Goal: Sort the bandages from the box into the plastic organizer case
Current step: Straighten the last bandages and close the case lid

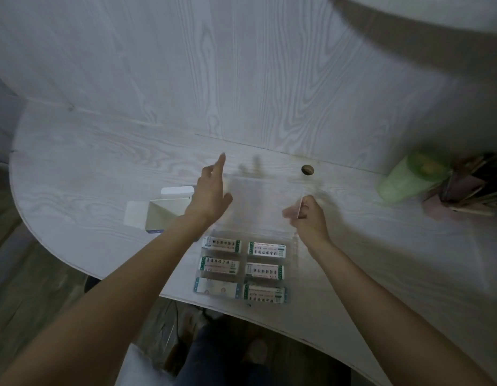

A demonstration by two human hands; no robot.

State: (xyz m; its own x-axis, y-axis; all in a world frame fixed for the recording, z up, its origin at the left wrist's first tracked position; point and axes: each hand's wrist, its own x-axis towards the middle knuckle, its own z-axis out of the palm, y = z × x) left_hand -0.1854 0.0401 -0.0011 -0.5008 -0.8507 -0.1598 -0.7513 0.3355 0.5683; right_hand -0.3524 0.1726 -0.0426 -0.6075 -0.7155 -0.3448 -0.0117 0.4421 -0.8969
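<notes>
Case (243, 270) flat at near table (102, 151) edge, between both forearms, long axis running away from body. Six compartments, each filled with a bandage pack (266, 249) lying crosswise. Clear lid (258, 201) raised, hinged at far end, blurred. Left hand (211, 190) flat against lid's left edge, fingers straight. Right hand (308, 215) pinching lid's right edge, fingers curled. Box (161, 213) empty-looking, open, white card, left of case, nearer left hand. Judged: lid due to swing down toward body onto case. Plastic thin, glossy; table pale woodgrain.

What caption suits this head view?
Both hands hold the clear lid over an organizer case filled with bandages.
</notes>
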